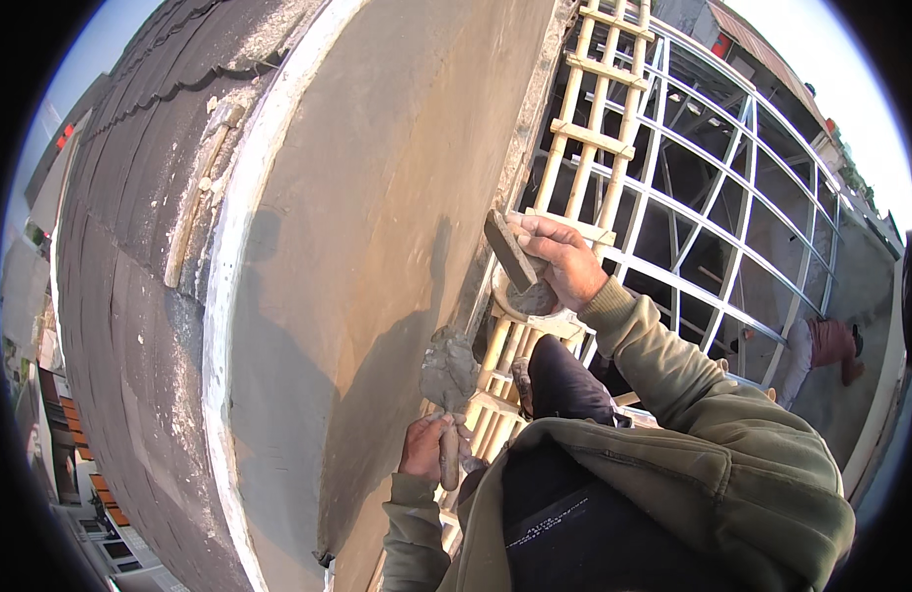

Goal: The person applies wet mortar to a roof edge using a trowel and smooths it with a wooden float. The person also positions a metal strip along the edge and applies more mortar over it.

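Observation:
My left hand (430,444) grips the handle of a trowel (449,459), whose blade carries a lump of grey mortar (450,367). Higher up and to the right, my right hand (560,261) holds a narrow dark rectangular block (507,252) near the edge of the plastered surface (377,197). Just under that hand is a pale rounded object (527,312) with grey material in it, partly hidden by the block and fingers. My shadow falls across the smooth plaster to the left.
Dark roof tiles (130,247) lie left of a white edge strip (219,375). Bamboo ladder-like scaffolding (594,138) runs along the plaster's right edge, beside a metal roof frame (732,247). Another person in red (831,347) is bent over below at the right.

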`<state>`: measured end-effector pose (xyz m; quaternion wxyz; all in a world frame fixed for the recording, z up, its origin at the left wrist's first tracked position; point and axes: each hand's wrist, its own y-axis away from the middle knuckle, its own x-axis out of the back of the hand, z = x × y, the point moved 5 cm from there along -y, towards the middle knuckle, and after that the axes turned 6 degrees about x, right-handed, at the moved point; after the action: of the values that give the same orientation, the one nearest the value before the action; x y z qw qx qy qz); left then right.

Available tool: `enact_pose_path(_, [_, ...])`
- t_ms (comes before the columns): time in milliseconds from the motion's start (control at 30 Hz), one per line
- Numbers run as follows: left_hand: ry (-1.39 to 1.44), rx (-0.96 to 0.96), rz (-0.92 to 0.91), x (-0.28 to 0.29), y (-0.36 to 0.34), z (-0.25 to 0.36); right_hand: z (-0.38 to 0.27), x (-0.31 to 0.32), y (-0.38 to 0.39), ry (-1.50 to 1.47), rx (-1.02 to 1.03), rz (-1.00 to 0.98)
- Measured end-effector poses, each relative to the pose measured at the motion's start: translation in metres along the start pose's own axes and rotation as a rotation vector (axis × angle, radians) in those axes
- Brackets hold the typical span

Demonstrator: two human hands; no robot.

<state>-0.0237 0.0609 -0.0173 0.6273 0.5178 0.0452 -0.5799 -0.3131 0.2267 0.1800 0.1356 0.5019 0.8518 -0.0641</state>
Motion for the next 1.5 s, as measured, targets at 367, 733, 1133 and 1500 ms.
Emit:
enact_pose_path(367, [-0.163,0.11,0.086,0.042,0.007,0.028,-0.146,-0.079,-0.064,0.35,0.614,-0.06])
enact_pose_path(733, [-0.128,0.059,0.046,0.064,0.011,0.027,-0.167,-0.084,-0.076,0.509,0.698,0.01])
enact_pose_path(1133, [-0.111,0.082,0.067,0.068,0.004,0.014,-0.139,-0.103,-0.062,0.711,0.92,0.145])
enact_pose_path(1500, [-0.078,0.09,-0.037,0.073,0.003,0.011,-0.088,-0.096,-0.053,0.568,0.715,0.033])
